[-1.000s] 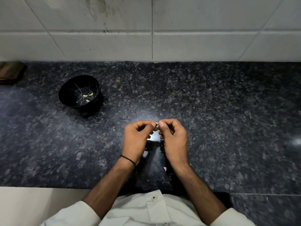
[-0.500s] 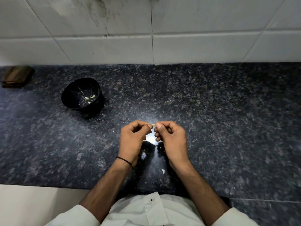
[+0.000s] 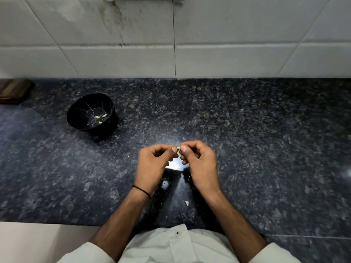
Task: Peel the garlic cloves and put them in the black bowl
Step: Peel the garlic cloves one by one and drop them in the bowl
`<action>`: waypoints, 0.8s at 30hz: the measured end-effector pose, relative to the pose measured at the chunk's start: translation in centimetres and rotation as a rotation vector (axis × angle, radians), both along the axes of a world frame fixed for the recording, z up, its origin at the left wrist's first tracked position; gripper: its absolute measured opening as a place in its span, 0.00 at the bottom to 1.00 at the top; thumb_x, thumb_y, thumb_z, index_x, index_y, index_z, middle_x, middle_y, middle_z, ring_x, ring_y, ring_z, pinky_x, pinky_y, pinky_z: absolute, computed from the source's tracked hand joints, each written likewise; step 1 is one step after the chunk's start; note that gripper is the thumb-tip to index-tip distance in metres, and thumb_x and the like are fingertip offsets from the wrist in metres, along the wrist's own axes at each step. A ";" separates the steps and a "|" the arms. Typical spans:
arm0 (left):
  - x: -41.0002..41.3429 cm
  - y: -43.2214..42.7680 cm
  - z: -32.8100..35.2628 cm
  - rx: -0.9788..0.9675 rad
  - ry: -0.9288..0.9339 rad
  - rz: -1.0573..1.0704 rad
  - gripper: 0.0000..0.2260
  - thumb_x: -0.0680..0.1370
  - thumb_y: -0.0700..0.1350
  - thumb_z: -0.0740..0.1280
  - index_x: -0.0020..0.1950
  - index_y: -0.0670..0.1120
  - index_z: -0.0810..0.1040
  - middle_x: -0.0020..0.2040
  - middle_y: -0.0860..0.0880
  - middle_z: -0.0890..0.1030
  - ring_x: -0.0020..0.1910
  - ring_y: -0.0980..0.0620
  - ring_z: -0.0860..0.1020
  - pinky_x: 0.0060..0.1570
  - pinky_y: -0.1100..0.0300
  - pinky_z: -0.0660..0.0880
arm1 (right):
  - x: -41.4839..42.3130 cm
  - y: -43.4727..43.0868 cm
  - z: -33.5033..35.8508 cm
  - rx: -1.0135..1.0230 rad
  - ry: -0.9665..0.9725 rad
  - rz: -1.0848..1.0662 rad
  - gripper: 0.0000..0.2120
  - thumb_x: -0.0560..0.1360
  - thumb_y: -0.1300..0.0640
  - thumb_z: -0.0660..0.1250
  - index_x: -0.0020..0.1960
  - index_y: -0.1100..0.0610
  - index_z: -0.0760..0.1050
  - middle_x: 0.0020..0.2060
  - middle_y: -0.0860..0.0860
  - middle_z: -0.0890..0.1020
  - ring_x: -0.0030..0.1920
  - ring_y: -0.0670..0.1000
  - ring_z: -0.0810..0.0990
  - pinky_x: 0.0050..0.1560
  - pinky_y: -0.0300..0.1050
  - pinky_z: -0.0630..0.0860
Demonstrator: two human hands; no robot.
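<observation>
Garlic clove [image 3: 178, 147] between left hand [image 3: 152, 168], right hand [image 3: 201, 168]; three in black bowl [image 3: 78, 113]

Dim overall, light from overhead; glare patch on countertop [image 3: 247, 130] at frame ctr. Wide-angle bends tile wall [image 3: 228, 54] lines; right edge smeared w/ blur.

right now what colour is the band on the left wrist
Black band, seen in the head view.

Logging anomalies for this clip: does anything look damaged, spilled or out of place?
The black bowl shows thin pale branching lines inside, like cracks or stray fibres; I cannot tell which. A white peel scrap lies on the counter. Nothing else stands out.
</observation>
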State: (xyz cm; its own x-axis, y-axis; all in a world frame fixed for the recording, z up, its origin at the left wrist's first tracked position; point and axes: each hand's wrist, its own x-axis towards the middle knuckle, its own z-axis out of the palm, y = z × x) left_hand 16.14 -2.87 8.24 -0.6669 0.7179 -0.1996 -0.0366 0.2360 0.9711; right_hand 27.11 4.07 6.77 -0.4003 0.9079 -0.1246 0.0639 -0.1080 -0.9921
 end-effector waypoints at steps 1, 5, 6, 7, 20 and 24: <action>-0.1 0.1 0.1 0.000 0.006 -0.003 0.04 0.76 0.40 0.72 0.43 0.41 0.85 0.37 0.45 0.85 0.35 0.57 0.78 0.36 0.65 0.74 | 0.0 0.1 0.1 0.005 -0.002 0.006 0.03 0.79 0.62 0.69 0.48 0.58 0.81 0.38 0.48 0.84 0.37 0.43 0.81 0.38 0.35 0.77; -0.5 0.3 0.2 -0.004 0.048 -0.025 0.05 0.76 0.39 0.72 0.42 0.40 0.85 0.37 0.44 0.84 0.34 0.56 0.78 0.35 0.65 0.74 | 0.0 0.3 0.3 0.021 -0.006 0.021 0.03 0.79 0.62 0.69 0.47 0.58 0.81 0.37 0.48 0.85 0.37 0.44 0.82 0.39 0.37 0.78; -0.6 0.3 0.3 -0.006 0.057 -0.028 0.05 0.76 0.39 0.72 0.41 0.40 0.85 0.36 0.44 0.84 0.34 0.56 0.78 0.34 0.65 0.73 | 0.0 0.4 0.3 0.021 -0.006 0.021 0.03 0.79 0.62 0.69 0.47 0.58 0.82 0.38 0.48 0.85 0.37 0.44 0.82 0.39 0.37 0.78; -0.7 0.4 0.3 -0.007 0.064 -0.028 0.05 0.76 0.39 0.72 0.41 0.40 0.84 0.36 0.44 0.84 0.33 0.57 0.78 0.34 0.66 0.73 | 0.0 0.4 0.3 0.021 -0.004 0.020 0.03 0.79 0.62 0.69 0.47 0.58 0.82 0.38 0.49 0.85 0.36 0.44 0.82 0.39 0.37 0.79; -0.6 0.6 0.1 -0.007 0.063 0.001 0.05 0.76 0.39 0.72 0.41 0.39 0.84 0.34 0.46 0.83 0.31 0.59 0.77 0.34 0.69 0.72 | -0.1 0.6 0.3 -0.142 0.114 0.009 0.03 0.79 0.64 0.69 0.49 0.62 0.81 0.36 0.53 0.84 0.34 0.47 0.80 0.37 0.39 0.78; -0.4 0.6 0.0 -0.006 0.036 -0.001 0.05 0.76 0.38 0.72 0.41 0.39 0.84 0.35 0.43 0.83 0.32 0.58 0.77 0.33 0.68 0.72 | -0.3 0.6 0.2 -0.261 0.194 0.005 0.04 0.79 0.65 0.67 0.48 0.63 0.81 0.35 0.53 0.84 0.33 0.47 0.78 0.36 0.38 0.77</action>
State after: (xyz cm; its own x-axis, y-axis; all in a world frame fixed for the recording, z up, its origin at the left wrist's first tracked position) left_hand 15.72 -2.29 8.23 -0.6728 0.7176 -0.1799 -0.0016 0.2417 0.9703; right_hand 26.83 4.69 6.97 -0.4440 0.8533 -0.2736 -0.1229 -0.3604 -0.9246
